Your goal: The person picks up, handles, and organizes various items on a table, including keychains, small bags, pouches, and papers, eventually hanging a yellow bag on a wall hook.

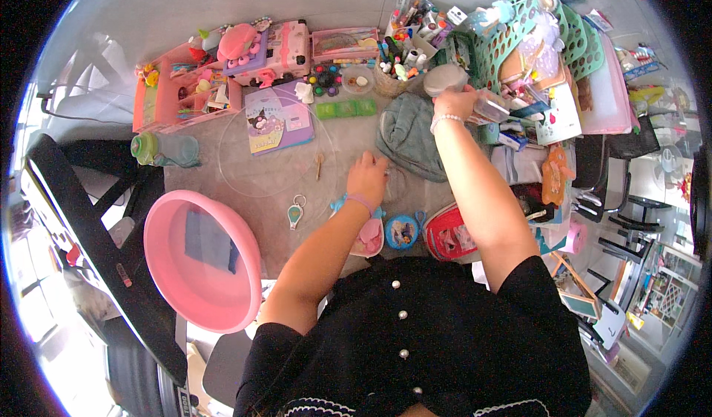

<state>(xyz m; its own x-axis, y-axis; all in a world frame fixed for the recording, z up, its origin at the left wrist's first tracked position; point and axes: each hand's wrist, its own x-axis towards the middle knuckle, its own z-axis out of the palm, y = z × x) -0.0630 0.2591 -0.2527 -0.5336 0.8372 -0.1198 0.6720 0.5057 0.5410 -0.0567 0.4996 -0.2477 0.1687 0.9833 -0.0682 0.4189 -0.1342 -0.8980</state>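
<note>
My right hand [457, 105] reaches to the back right of the table, its fingers closed against a round, pale-lidded container [445, 79]. A clear plastic box [490, 107] is just right of those fingers. My left hand [367, 179] is low over the table, fingers curled, beside a clear round container [396, 184]; whether it grips that container is hard to see. Between my arms lies a grey-green fabric pouch [410, 136]. Nearer me are a small tray with pink contents [368, 239], a round blue case [402, 232] and a red zip case [449, 232].
A pink basin [203, 261] stands at the left edge, below a green-lidded bottle [164, 149]. Pink organizers [194, 92], a pen holder [396, 66] and green perforated baskets [506, 39] line the back. A purple notebook [283, 118] and a keyring nail clipper [296, 214] lie on the table.
</note>
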